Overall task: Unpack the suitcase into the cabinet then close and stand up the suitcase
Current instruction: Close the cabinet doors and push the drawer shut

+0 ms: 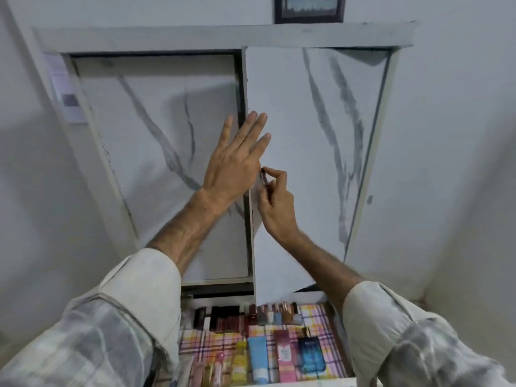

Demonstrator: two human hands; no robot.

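Marble-veined door (312, 152) looks light and stiff, so I'd pull its edge where my left hand (234, 163) lies spread, right hand (276, 202) beside it pinching a key (264, 178).

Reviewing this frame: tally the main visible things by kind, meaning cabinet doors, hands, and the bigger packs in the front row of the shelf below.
Cabinet doors: 2, left door and right door
Hands: 2, left hand and right hand
Front-row packs counted: 4, yellow, light blue tube, pink, dark blue
Total: 8
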